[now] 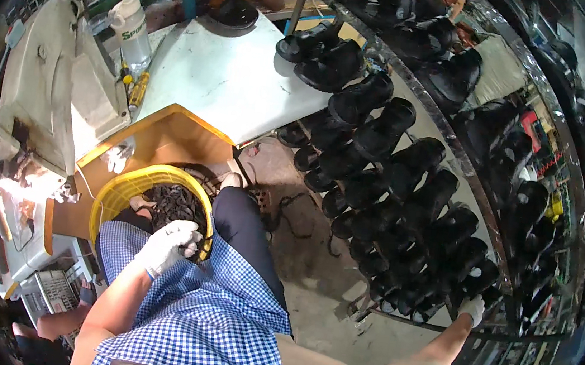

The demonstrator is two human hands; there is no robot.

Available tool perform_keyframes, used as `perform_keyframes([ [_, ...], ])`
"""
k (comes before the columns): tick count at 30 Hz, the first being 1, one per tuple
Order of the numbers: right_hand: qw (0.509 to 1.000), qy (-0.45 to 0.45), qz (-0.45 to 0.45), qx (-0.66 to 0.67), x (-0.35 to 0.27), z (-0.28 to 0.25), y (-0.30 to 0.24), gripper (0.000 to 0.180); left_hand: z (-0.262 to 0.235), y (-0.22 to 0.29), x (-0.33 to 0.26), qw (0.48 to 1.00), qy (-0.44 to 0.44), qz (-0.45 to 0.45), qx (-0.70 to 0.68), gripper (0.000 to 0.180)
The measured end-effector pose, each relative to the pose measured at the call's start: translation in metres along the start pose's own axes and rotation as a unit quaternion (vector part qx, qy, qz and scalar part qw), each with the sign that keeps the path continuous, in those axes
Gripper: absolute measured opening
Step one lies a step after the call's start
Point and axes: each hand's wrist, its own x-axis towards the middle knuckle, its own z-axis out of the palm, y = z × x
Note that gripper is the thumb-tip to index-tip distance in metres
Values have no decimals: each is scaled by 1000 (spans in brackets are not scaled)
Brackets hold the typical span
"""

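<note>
My left hand (171, 246), in a white glove, is over the near rim of a yellow plastic basket (106, 190) between my legs. Its fingers are curled around something small and dark that I cannot make out. Inside the basket lies a heap of dark strap-like pieces (178, 207). Far to the right, my gloved right hand (471, 309) reaches to the lower corner of a rack, against the black sandals (480, 277) there. Its fingertips are partly hidden, and its grip cannot be told.
Rows of black sandals (385, 129) fill the rack, with more on shelves behind its dark metal frame (448, 146). A sewing machine (45, 75) with a lit lamp stands left. A white worktop (247, 76) holds a clear bottle (130, 34) and yellow-handled screwdrivers (138, 89).
</note>
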Motion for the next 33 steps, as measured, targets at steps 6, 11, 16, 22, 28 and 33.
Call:
perform_keyframes([
  [6, 993, 20, -59, 105, 19, 19, 18, 57, -3, -13, -1, 999, 38, -30, 16, 26],
  [11, 988, 86, 37, 123, -12, 19, 6, 53, -17, -17, -7, 999, 40, -26, -14, 25],
  [16, 969, 114, 139, 170, -28, 28, 0, 43, -33, -12, -14, 997, 68, -26, -24, 26],
  [22, 978, 193, -68, -46, -26, 20, 21, 35, -43, -22, -10, 997, 61, -32, -29, 30],
  [28, 939, 128, 248, 199, -140, 39, -6, 56, -47, -34, -9, 994, 97, -28, -50, 36],
  [33, 860, 123, 258, 422, -257, 137, -42, 41, -52, -38, -16, 995, 80, -33, -45, 36],
])
